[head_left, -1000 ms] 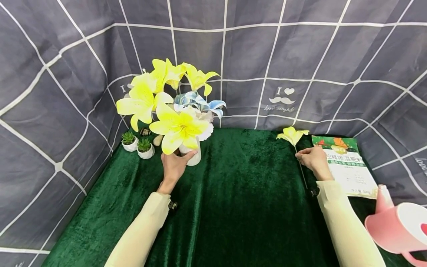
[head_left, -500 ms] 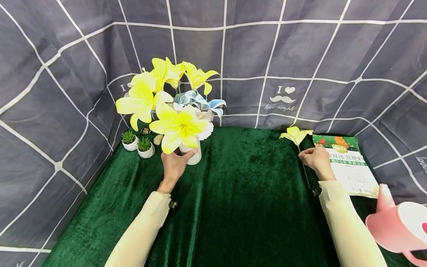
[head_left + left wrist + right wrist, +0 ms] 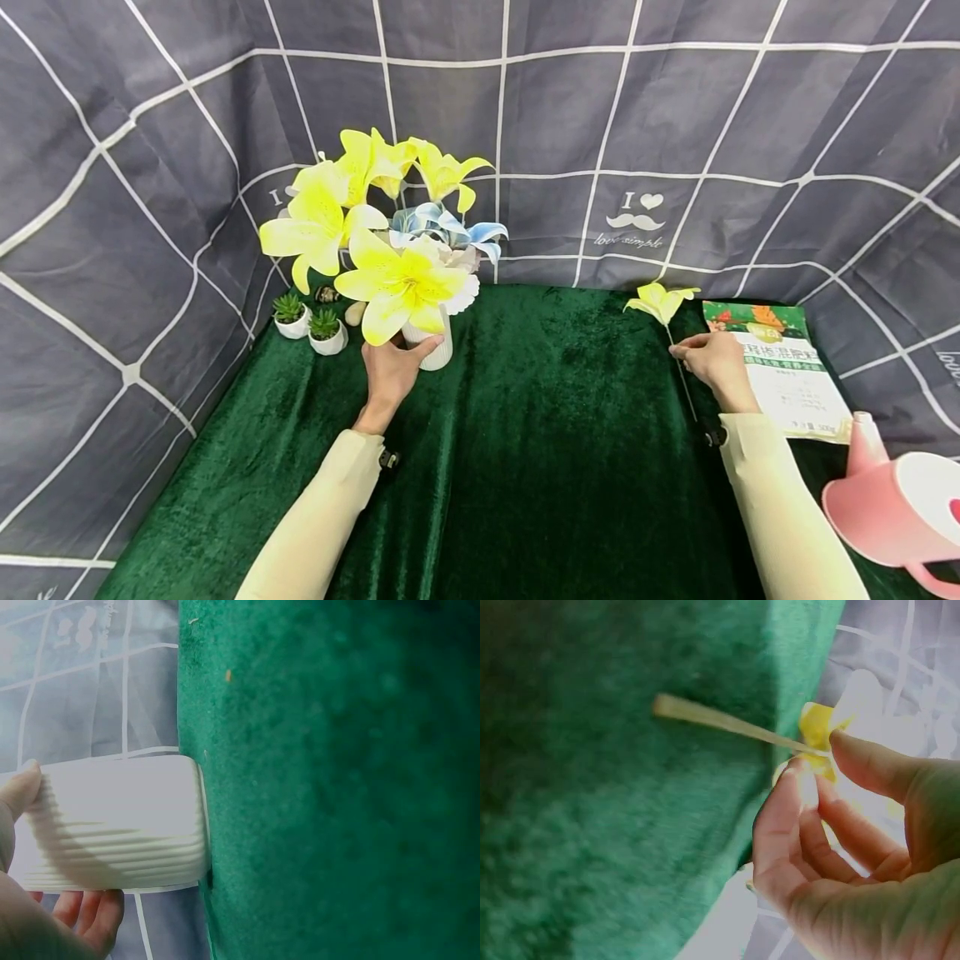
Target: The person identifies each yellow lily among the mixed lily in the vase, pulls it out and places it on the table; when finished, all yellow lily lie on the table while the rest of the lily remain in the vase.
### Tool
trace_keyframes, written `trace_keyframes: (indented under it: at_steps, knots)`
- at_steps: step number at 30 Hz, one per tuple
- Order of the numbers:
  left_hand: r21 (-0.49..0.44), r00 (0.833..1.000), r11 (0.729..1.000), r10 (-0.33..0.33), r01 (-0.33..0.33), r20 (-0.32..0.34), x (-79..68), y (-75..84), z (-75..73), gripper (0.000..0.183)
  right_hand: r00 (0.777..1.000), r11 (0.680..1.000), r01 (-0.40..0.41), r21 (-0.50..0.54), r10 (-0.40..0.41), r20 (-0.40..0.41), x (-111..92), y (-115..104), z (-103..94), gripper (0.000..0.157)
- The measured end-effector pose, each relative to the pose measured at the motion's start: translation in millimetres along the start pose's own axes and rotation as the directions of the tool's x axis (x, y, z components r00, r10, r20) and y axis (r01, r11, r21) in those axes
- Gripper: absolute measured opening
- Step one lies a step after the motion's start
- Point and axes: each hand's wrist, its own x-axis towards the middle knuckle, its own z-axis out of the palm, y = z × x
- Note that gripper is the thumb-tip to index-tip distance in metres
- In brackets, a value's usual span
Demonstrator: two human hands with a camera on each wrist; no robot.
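Note:
My left hand (image 3: 390, 367) grips a white ribbed vase (image 3: 120, 825) near its lower part, thumb on one side and fingers on the other. Large yellow lilies (image 3: 408, 283), blue flowers (image 3: 450, 227) and pale blooms fill the vase and hide its mouth. On the right, my right hand (image 3: 712, 360) pinches the thin stem (image 3: 727, 724) of a single yellow lily (image 3: 662, 302) between thumb and fingertips. That lily's bloom points up and away, and its stem end comes down toward the wrist, over the green cloth.
Two small potted succulents (image 3: 326, 331) stand left of the vase, by a pale pebble (image 3: 355, 314). A fertilizer bag (image 3: 787, 375) lies right of my right hand. The pink watering can (image 3: 873, 508) is at the right edge. Dark grid-patterned fabric (image 3: 555, 108) rises behind the green cloth (image 3: 555, 467).
My right hand with the single lily has shifted slightly right, then the bloom has swung a little back left. My left hand keeps its hold on the vase.

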Motion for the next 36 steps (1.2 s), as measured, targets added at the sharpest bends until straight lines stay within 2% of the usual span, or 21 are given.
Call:
trace_keyframes:
  at_steps: [4, 7, 11, 14, 17, 20, 24, 27, 29, 33, 36]
  knots:
    - [0.004, 1.000, 1.000, -0.006, 0.006, -0.002, 0.1, -0.7, -1.3, 0.079, 0.997, 1.000, 0.019, 0.004, -0.019, -0.078, -13.2, -16.7, -4.5, 0.037]
    - [0.000, 1.000, 1.000, -0.001, 0.001, 0.003, 0.7, -1.6, -0.9, 0.079, 0.991, 0.998, 0.054, 0.023, -0.051, -0.126, -28.6, -40.0, -9.8, 0.038]
    - [-0.009, 1.000, 1.000, 0.006, -0.006, 0.004, 1.1, -1.9, -0.1, 0.079, 0.972, 0.988, 0.149, 0.046, -0.137, -0.190, -52.6, -84.3, -15.9, 0.035]
    - [-0.007, 1.000, 1.000, 0.000, 0.000, 0.005, 0.9, -1.9, -0.5, 0.079, 0.945, 0.962, 0.258, 0.089, -0.232, -0.231, -68.7, -120.5, -14.3, 0.028]
    - [-0.008, 1.000, 1.000, -0.008, 0.008, 0.008, 0.5, -2.0, -1.0, 0.079, 0.912, 0.917, 0.371, 0.147, -0.331, -0.241, -83.3, -155.2, -9.1, 0.022]
    - [-0.019, 1.000, 1.000, -0.007, 0.008, 0.008, 0.4, -1.9, -0.9, 0.078, 0.873, 0.858, 0.473, 0.201, -0.425, -0.240, -95.1, -190.4, -3.1, 0.018]
    - [-0.012, 1.000, 1.000, -0.012, 0.012, 0.005, 1.3, -1.0, -1.1, 0.077, 0.807, 0.752, 0.590, 0.295, -0.538, -0.244, -102.1, -236.0, 8.5, 0.016]
    - [0.019, 1.000, 1.000, -0.025, 0.025, 0.005, 0.7, 0.1, -1.3, 0.075, 0.765, 0.669, 0.641, 0.376, -0.600, -0.236, -104.4, -264.6, 17.8, 0.017]
    - [0.035, 1.000, 0.999, -0.029, 0.029, 0.002, 0.1, 0.3, -1.3, 0.074, 0.740, 0.627, 0.663, 0.409, -0.633, -0.229, -105.1, -280.0, 23.3, 0.019]
    - [0.031, 1.000, 0.999, -0.013, 0.013, 0.000, -0.1, 0.2, -1.0, 0.077, 0.698, 0.569, 0.697, 0.437, -0.680, -0.227, -105.7, -303.7, 30.6, 0.020]
    - [0.013, 1.000, 1.000, 0.002, -0.002, 0.009, 0.4, 0.0, -1.0, 0.078, 0.674, 0.547, 0.714, 0.438, -0.706, -0.217, -105.8, -315.8, 34.4, 0.021]
